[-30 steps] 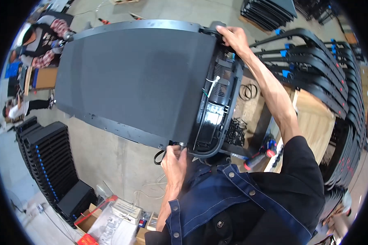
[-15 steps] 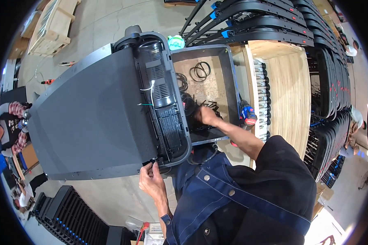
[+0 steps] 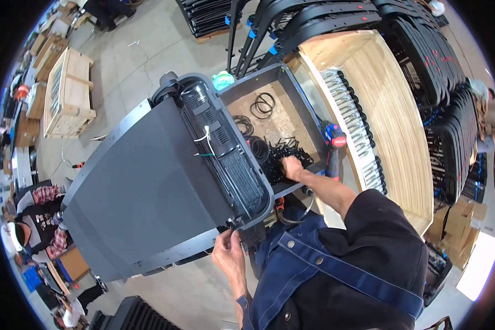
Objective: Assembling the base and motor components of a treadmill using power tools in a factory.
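Note:
A treadmill (image 3: 148,187) with a dark belt lies to my left, its motor compartment (image 3: 231,165) uncovered at the near right end. At the lower corner of that end, beside the belt's roller, my left hand (image 3: 229,254) pinches with thumb and fingers; whatever they hold is too small to make out. A grey bin (image 3: 311,102) stands right of the motor compartment. Inside it my right hand (image 3: 293,166) reaches into a heap of black bolts (image 3: 283,149), its fingers curled and partly hidden. A white wire (image 3: 207,133) and a green one stick up from the compartment.
Black cable loops (image 3: 263,105) lie in the bin. A blue and red power driver (image 3: 335,137) rests at its right edge, next to a wooden crate (image 3: 396,121) with a row of metal parts. Black frames (image 3: 319,27) are stacked beyond. Another person (image 3: 38,225) is at far left.
My view has turned, so the treadmill appears tilted. The right hand has moved from beside the coiled cable toward the bolt heap. My left hand stays at the same treadmill corner.

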The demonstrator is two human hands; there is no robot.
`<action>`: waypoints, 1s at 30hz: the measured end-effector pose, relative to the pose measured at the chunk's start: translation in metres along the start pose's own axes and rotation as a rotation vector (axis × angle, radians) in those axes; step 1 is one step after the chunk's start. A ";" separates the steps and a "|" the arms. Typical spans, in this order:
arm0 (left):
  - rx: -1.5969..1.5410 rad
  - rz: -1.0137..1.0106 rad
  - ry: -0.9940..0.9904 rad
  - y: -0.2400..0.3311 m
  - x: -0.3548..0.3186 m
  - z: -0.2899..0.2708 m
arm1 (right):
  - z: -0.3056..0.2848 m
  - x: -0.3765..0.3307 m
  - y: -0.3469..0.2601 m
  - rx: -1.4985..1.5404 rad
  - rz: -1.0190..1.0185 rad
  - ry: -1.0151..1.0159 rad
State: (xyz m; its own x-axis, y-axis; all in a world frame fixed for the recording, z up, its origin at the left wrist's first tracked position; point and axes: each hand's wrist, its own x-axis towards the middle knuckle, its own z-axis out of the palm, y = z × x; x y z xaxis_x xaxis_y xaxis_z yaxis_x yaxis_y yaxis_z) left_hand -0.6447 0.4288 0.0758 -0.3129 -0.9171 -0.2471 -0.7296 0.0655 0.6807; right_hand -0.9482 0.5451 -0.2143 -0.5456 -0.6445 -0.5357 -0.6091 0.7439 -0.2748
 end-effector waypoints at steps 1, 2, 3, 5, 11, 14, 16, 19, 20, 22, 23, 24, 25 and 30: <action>-0.092 -0.026 -0.054 -0.010 0.001 -0.003 | -0.012 -0.012 -0.001 0.062 0.049 0.084; -0.183 -0.048 -0.111 -0.015 0.002 -0.008 | -0.025 -0.022 -0.002 0.226 0.121 0.129; -0.182 -0.031 -0.126 -0.014 0.004 -0.013 | -0.040 -0.033 -0.001 0.390 0.192 0.177; -0.420 -0.114 -0.237 -0.010 0.007 -0.024 | -0.073 -0.067 0.006 1.204 0.382 0.017; -0.155 0.454 -0.227 -0.041 0.044 -0.046 | -0.155 -0.193 -0.091 1.738 0.181 -0.025; 0.253 1.050 -0.304 0.001 0.072 -0.048 | -0.170 -0.218 -0.140 0.980 -0.197 -0.018; 0.397 1.235 -0.346 0.019 0.090 -0.039 | -0.167 -0.212 -0.154 0.441 -0.521 0.174; 0.454 1.497 -0.562 0.019 0.119 -0.018 | -0.157 -0.201 -0.171 0.235 -0.552 0.167; 0.568 1.564 -0.661 0.022 0.125 -0.013 | -0.150 -0.197 -0.173 0.216 -0.596 0.204; 0.657 1.670 -0.807 0.033 0.137 -0.006 | -0.149 -0.186 -0.171 0.232 -0.692 0.210; 0.674 1.678 -0.826 0.041 0.141 -0.006 | -0.152 -0.182 -0.170 0.235 -0.686 0.095; 0.696 1.604 -0.980 0.047 0.143 -0.008 | -0.152 -0.184 -0.170 0.284 -0.684 0.054; 0.705 1.530 -1.126 0.056 0.148 -0.006 | -0.154 -0.185 -0.168 0.324 -0.674 0.015; 0.847 1.319 -1.402 0.074 0.164 0.005 | -0.138 -0.181 -0.181 0.342 -0.641 0.075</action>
State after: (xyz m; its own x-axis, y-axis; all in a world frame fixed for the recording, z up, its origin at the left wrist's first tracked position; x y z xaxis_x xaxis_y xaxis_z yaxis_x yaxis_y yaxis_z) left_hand -0.7535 0.2851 0.0821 -0.5973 0.6258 -0.5016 0.3493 0.7660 0.5397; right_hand -0.8185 0.5033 0.0428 -0.1878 -0.9732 -0.1329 -0.6152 0.2220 -0.7564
